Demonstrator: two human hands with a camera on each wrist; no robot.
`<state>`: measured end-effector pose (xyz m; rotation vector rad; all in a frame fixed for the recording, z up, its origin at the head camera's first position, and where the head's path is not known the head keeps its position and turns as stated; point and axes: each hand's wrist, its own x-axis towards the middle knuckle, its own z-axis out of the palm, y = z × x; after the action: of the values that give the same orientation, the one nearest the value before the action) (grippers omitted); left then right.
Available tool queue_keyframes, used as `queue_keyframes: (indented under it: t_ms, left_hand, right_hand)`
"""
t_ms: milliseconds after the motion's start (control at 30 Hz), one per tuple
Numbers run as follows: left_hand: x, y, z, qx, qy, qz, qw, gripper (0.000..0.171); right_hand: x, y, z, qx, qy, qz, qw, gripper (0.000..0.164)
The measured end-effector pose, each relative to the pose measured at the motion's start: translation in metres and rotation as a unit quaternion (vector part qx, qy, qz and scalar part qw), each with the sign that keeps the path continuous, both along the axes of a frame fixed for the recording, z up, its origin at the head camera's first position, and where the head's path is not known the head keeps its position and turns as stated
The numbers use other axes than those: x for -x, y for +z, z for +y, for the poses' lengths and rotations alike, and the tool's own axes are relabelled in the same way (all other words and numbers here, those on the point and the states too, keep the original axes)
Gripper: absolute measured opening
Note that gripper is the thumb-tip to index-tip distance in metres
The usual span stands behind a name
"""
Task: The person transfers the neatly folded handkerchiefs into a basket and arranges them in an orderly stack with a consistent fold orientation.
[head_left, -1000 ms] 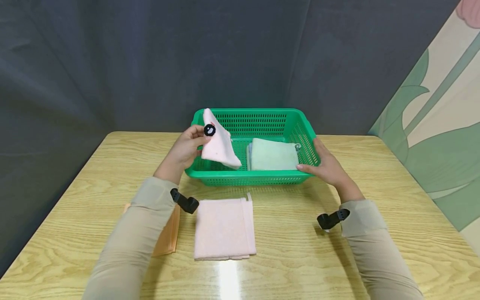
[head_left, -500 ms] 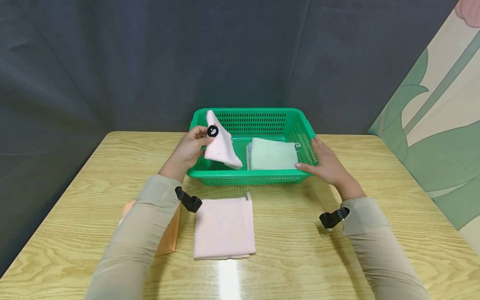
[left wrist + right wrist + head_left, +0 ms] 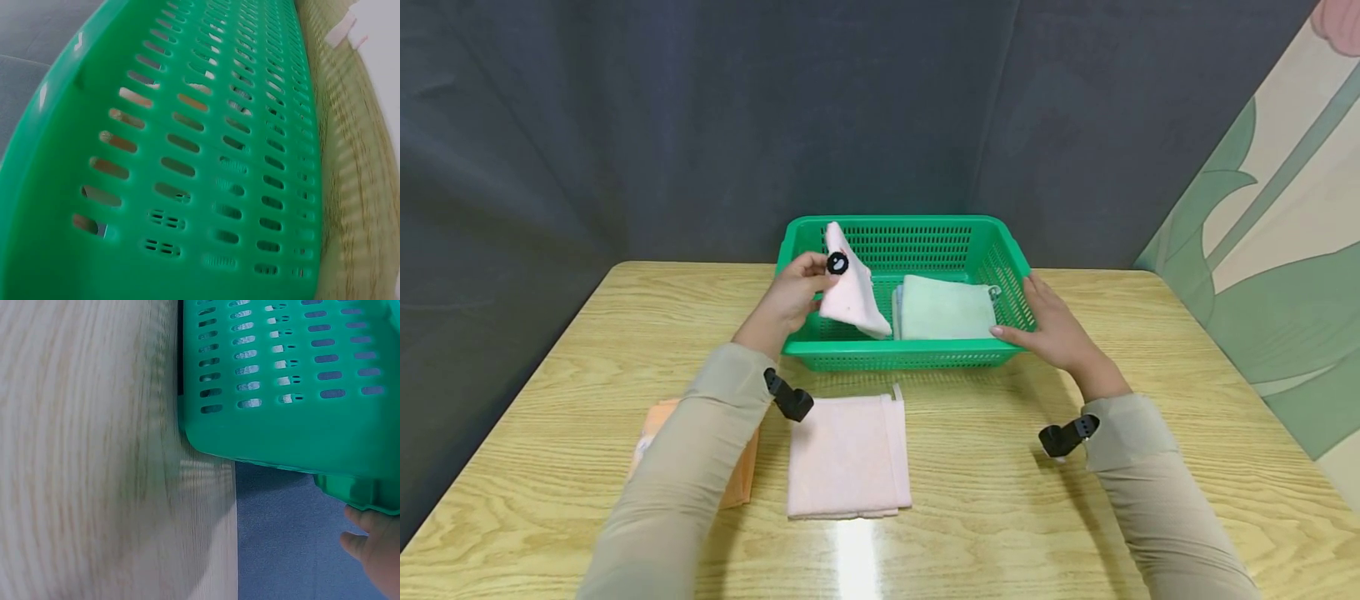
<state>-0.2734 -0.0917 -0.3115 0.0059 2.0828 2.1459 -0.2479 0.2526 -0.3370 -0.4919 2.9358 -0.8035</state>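
Two arms reach forward from the bottom of the head view in beige sleeves (image 3: pixel 679 467). The left forearm (image 3: pixel 715 417) slants inward; the left hand (image 3: pixel 786 298) has its fingers bent and brought against the thumb in a pinching grip. The right forearm (image 3: pixel 1156 483) also angles inward, ending in the right hand (image 3: pixel 1054 332), its thumb stretched toward the left hand and its fingers pointing forward. Both wrists (image 3: pixel 1101 377) are bare past the cuffs (image 3: pixel 1129 423).

Indoor spot, looks like a makeshift filming set-up: dark cloth (image 3: pixel 880 108) hung behind a wood-grain table (image 3: pixel 1000 517), small black camera (image 3: pixel 794 403) on each sleeve (image 3: pixel 692 467). Wall (image 3: pixel 1300 96) to the right bears large painted leaves (image 3: pixel 1296 304) and part of a pink flower (image 3: pixel 1340 29); exact kind of room cannot be told.
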Motion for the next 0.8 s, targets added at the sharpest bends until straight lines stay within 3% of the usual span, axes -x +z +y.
queue_keyframes:
  t_ms: [433,800]
  left_hand:
    - [0.007,-0.003,0.012,0.029,-0.019,-0.035,0.9988,0.015]
    - [0.013,-0.009,0.014,0.049,-0.013,-0.046,0.9976,0.014]
  right_hand:
    - [-0.001,0.0,-0.001,0.007,-0.004,-0.009,1.0,0.097]
    - [0.001,0.0,0.0,0.01,-0.006,-0.004,1.0,0.097]
